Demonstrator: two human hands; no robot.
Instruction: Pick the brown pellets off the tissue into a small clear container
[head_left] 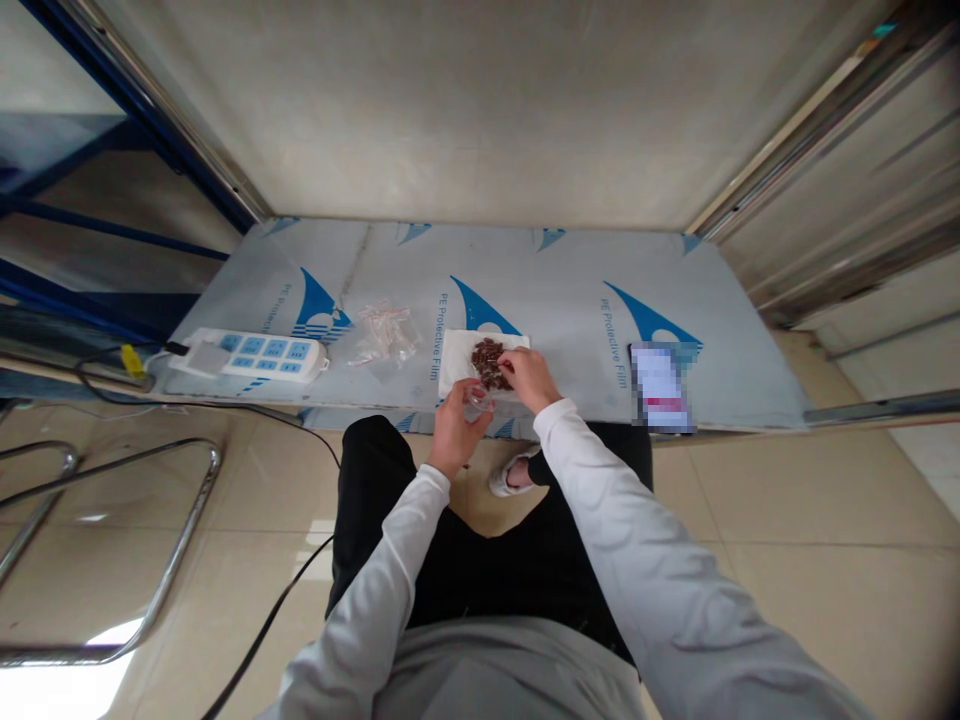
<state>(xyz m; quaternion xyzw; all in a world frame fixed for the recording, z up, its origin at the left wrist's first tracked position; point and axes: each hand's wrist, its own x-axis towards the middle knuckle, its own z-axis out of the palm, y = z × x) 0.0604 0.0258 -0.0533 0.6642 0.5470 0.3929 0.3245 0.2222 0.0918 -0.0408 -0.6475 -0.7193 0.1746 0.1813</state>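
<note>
A pile of small dark-brown pieces [489,362] lies on a white sheet of paper [454,352] near the table's front edge. My right hand [529,378] reaches into the pile's right side, its thumb and fingertips pinched together. Whether a piece is between them is too small to tell. At the sheet's front edge, my left hand [454,430] grips a small clear plastic container [478,402] between thumb and fingers, close to the pile. The container is see-through, and its exact kind is unclear.
A clear plastic bag with thin pale-and-reddish sticks [384,335] lies left of the paper. Farther left is a white power strip [259,355] with a plug and black cable. A phone [661,388] lies at the right on the film-covered table [555,290]. A metal-framed chair [180,540] stands left.
</note>
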